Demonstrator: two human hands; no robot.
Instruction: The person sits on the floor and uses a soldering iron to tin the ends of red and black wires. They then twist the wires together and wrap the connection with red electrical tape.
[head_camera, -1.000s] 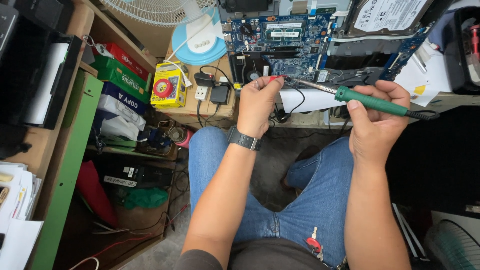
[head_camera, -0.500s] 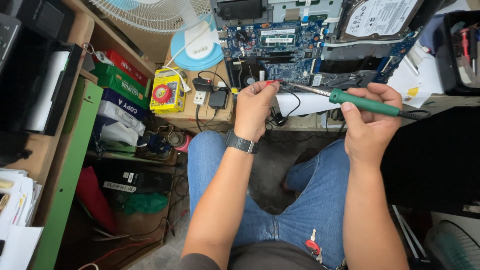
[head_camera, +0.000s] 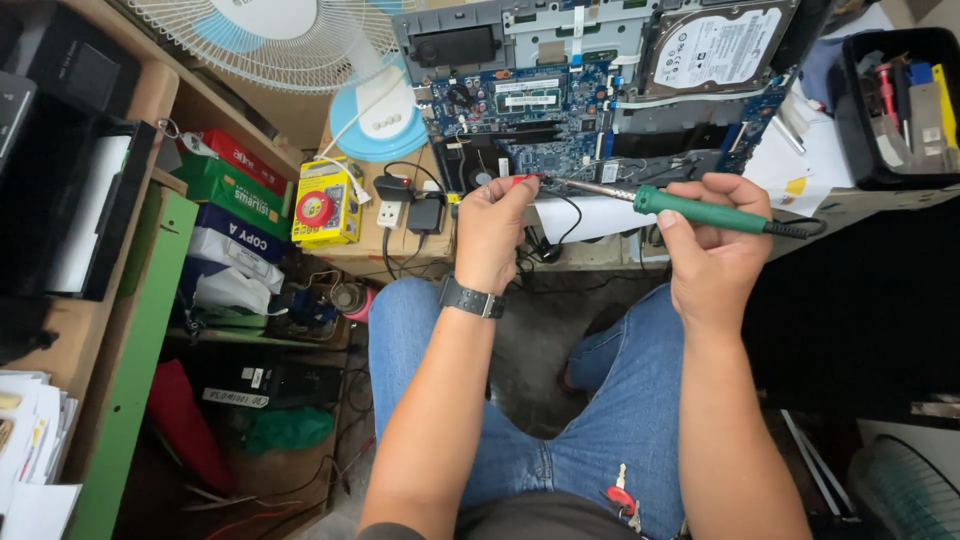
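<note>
Soldering iron (head_camera: 700, 211) gripped by right-hand fingers (head_camera: 690, 200), tip toward left fingers (head_camera: 510, 192).

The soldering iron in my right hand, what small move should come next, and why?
Probably ease the soldering iron tip a little leftward to meet the red-handled tool pinched in the left hand. The right hand holds the green handle with the metal tip pointing left, just short of that tool's end, both above the edge of the blue circuit board.
</note>
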